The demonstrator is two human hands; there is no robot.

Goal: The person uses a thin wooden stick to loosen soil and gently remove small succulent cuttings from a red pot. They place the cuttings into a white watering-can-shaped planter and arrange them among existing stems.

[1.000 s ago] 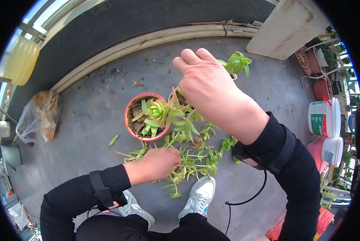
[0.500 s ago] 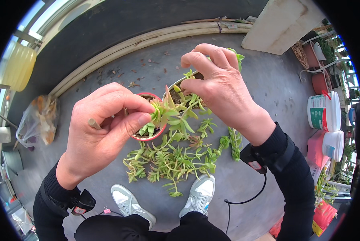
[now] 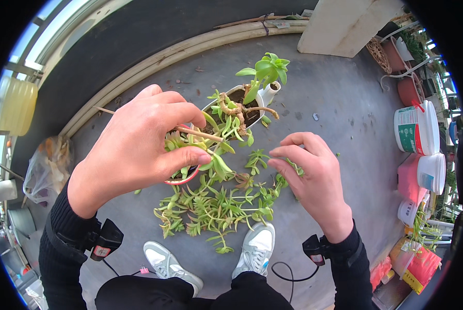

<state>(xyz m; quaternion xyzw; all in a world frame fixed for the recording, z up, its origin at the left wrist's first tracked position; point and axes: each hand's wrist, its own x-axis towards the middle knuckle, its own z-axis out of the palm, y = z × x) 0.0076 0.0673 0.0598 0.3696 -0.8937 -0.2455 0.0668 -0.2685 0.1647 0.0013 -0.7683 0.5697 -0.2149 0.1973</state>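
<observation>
My left hand (image 3: 133, 139) is closed on a thin wooden stick (image 3: 200, 134), above a red-rimmed pot (image 3: 182, 180) of succulents that it partly hides. Behind that pot, a white pot (image 3: 253, 114) of dark soil holds a succulent with a woody, bent stem (image 3: 234, 109) and a bright green rosette (image 3: 266, 68). Off to the right, my right hand (image 3: 314, 178) hovers with curled fingers; thumb and forefinger tips are slightly apart, nothing visible between them. Loose succulent cuttings (image 3: 216, 209) lie heaped on the grey floor in front of the pots.
My shoes (image 3: 254, 253) stand just below the cuttings. White buckets (image 3: 417, 129) and a pink container (image 3: 411, 178) line the right side. A plastic bag (image 3: 48, 165) sits at left. Long pale poles (image 3: 164, 54) lie along the dark wall, near a white block (image 3: 345, 28).
My right hand has left the white pot and moved down toward me, uncovering the plant there. My left hand has turned over and shifted up and right, bringing the stick across the red-rimmed pot.
</observation>
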